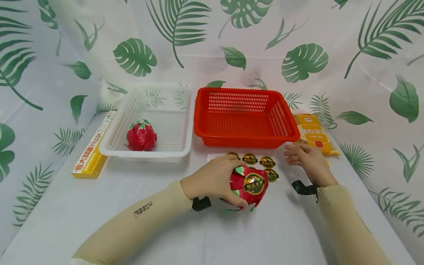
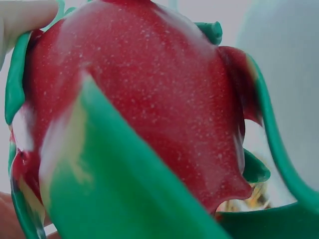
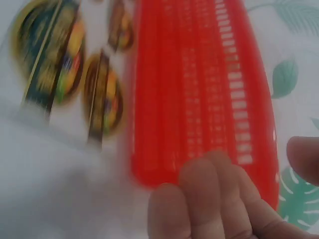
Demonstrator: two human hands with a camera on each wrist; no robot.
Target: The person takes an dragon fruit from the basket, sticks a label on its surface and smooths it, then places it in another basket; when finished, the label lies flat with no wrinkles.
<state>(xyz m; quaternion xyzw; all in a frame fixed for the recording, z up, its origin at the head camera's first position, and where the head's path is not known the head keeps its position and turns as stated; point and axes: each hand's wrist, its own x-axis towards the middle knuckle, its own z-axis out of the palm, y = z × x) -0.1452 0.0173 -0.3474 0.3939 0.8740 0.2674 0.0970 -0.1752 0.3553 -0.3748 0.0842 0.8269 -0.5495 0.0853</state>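
Note:
My left hand point(image 1: 216, 180) grips a red dragon fruit point(image 1: 258, 195) with green-tipped scales, thumb at its near side and fingers over the back. A round black-and-gold sticker point(image 1: 254, 183) is on the fruit's side. In the left wrist view the dragon fruit point(image 2: 149, 99) fills most of the picture. My right hand point(image 1: 308, 162) holds nothing and hovers by the red basket's near right corner, fingers loosely bent. Behind the fruit lies a sheet of round stickers point(image 1: 267, 162), partly hidden by the left hand. The right wrist view shows the fingers point(image 3: 199, 199) in front of the red basket point(image 3: 169, 89).
A white basket point(image 1: 169, 152) at the back left holds another dragon fruit point(image 1: 141, 136). Right of it stands the red basket point(image 1: 245, 141), with nothing in it. A yellow pasta box point(image 1: 89, 167) lies at far left, a yellow food packet point(image 1: 311, 129) at far right.

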